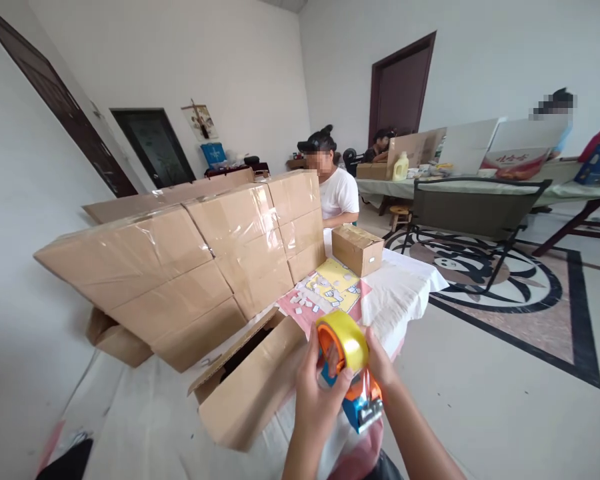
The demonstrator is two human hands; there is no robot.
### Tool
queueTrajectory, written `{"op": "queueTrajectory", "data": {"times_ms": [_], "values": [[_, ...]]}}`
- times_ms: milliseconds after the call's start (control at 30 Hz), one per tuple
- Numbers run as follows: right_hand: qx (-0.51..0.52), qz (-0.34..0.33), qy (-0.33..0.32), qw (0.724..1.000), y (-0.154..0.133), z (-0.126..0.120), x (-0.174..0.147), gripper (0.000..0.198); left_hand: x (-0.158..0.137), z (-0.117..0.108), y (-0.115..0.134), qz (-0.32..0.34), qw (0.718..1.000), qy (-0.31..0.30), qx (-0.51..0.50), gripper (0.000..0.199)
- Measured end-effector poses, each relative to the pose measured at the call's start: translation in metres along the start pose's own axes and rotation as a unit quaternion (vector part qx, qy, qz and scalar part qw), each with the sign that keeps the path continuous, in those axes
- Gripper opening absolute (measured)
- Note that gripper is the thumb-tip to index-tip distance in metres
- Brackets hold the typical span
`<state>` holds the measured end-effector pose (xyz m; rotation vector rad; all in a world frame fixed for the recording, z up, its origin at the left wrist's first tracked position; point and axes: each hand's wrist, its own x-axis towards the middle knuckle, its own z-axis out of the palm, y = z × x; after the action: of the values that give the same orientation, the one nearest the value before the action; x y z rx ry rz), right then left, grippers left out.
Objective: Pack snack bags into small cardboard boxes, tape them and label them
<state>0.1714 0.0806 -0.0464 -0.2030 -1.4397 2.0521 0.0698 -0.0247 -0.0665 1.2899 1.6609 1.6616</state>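
A tape dispenser point(363, 400) with blue and orange parts and a metal cutting edge carries a wide roll of yellow tape point(353, 340). My left hand point(317, 390) is closed around the roll's near left side, its thumb in front and fingertips showing through the orange hub. On the opposite side, my right hand point(380, 360) presses against the roll and dispenser; most of its fingers are hidden behind them. Left of my hands lies a long cardboard box point(260, 387) with a raised flap and a dark opening. A pink and yellow printed sheet point(330, 287) covers the table just beyond.
Stacked, taped cardboard boxes point(240, 247) form a wall on the left. A smaller closed box point(357, 250) stands on the white tablecloth point(400, 287). Across the table sits a person in a white shirt point(341, 197). A folding chair point(480, 210) stands to the right.
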Motion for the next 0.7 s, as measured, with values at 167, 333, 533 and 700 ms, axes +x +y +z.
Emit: {"op": "queueTrajectory", "data": {"times_ms": [167,333,533,700], "values": [[-0.051,-0.016,0.205,0.977,0.018,0.015,-0.004,0.073,-0.028,-0.006,-0.015,-0.053,0.995,0.052,0.071,0.044],[-0.112,-0.055,0.292,0.948,0.035,0.021,-0.005,0.071,-0.048,0.001,-0.022,-0.051,0.990,0.126,0.026,0.046],[-0.082,-0.071,0.283,0.953,0.036,0.024,-0.016,0.073,-0.072,0.030,-0.005,-0.051,0.958,0.267,0.088,0.054],[-0.104,-0.131,0.343,0.924,0.016,0.017,-0.020,0.067,-0.084,0.044,0.005,-0.065,0.974,0.215,0.013,0.053]]}}
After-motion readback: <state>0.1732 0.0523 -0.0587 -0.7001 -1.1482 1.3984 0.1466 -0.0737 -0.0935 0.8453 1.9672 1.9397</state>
